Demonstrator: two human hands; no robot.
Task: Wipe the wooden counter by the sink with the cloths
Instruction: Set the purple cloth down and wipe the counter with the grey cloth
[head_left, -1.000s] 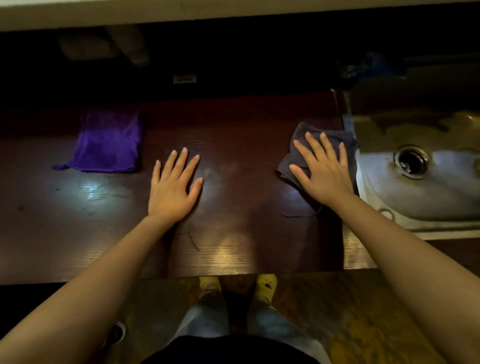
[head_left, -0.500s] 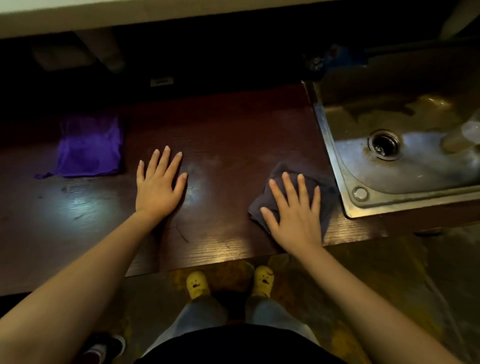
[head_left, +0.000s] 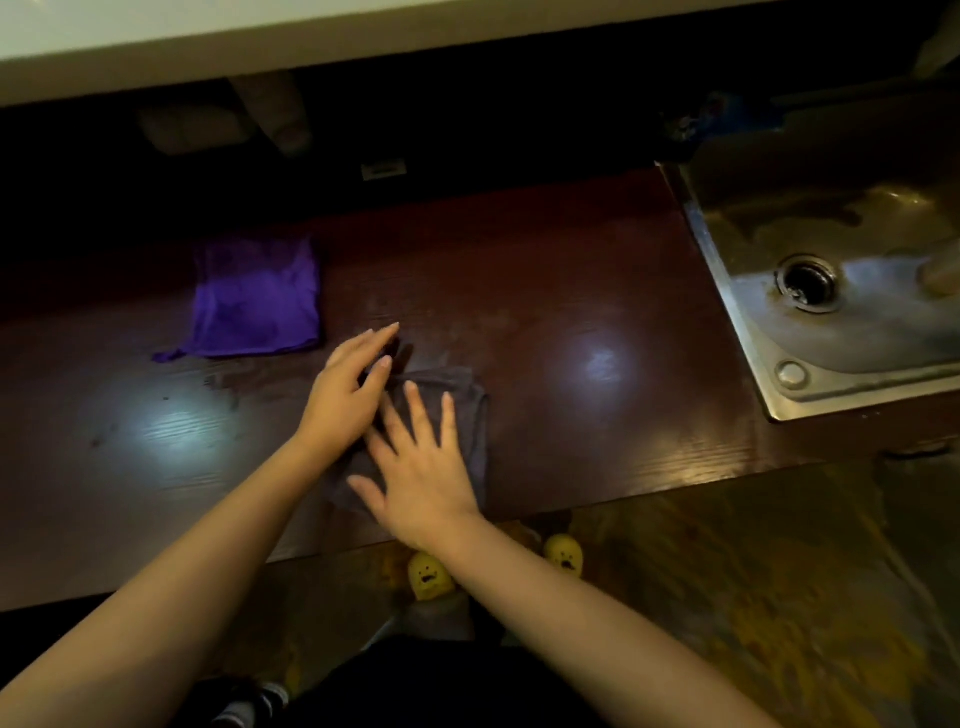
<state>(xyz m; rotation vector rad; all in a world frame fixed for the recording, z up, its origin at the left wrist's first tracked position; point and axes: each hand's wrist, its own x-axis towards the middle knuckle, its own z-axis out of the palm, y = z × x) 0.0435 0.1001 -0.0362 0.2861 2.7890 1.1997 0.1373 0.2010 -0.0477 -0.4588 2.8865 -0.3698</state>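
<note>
A dark wooden counter (head_left: 597, 322) runs left from the steel sink (head_left: 753, 332). A grey cloth (head_left: 470, 410) lies near the counter's front edge, about the middle. My right hand (head_left: 421, 467) presses flat on it with the fingers spread. My left hand (head_left: 345, 397) is just to the cloth's left, raised a little, fingers together and pointing away from me, thumb by the cloth's upper left corner. It holds nothing. A folded purple cloth (head_left: 254, 299) lies untouched farther left and back.
The sink basin has a round drain (head_left: 808, 280) and a pale object at its right edge. A white shelf edge (head_left: 363, 31) overhangs the dark back of the counter. My yellow slippers (head_left: 428, 574) stand on the floor below the counter edge.
My right hand has slid the grey cloth left, from beside the sink to the middle of the counter. My left hand has lifted off the wood and now meets the cloth's left side.
</note>
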